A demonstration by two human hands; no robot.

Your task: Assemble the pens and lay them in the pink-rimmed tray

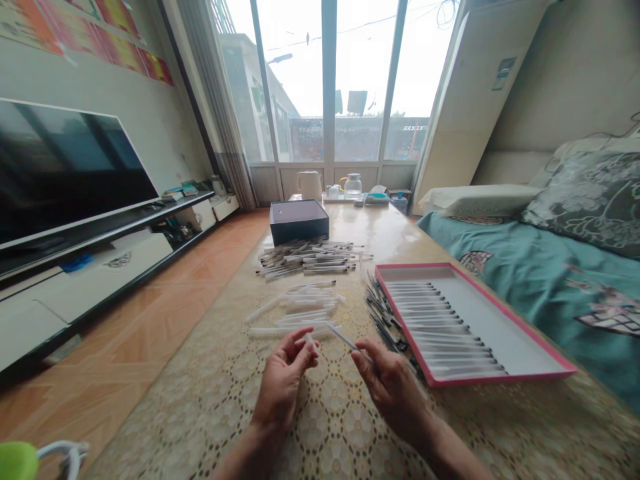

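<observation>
My left hand [287, 373] is closed in a pinch on a small whitish translucent piece [311, 343], likely the end of a clear plastic tube; the fingers hide part of it. Between the fingers of my right hand [387, 377] is a thin grey stick [343, 337], its free end pointing up and left towards the left hand. The two hands are apart. Just beyond them lie loose clear plastic tubes [300, 310] in a heap. Right of the hands, a pink-rimmed shallow box [500, 317] holds a row of slim pale sticks with dark ends [440, 333].
Thin black pieces [385, 317] lie along the box's left side. Farther back, a pile of sticks with black ends [310, 257] lies before a dark open box [300, 223]. A kettle [309, 185] and glass jug [353, 185] stand at the table's far end.
</observation>
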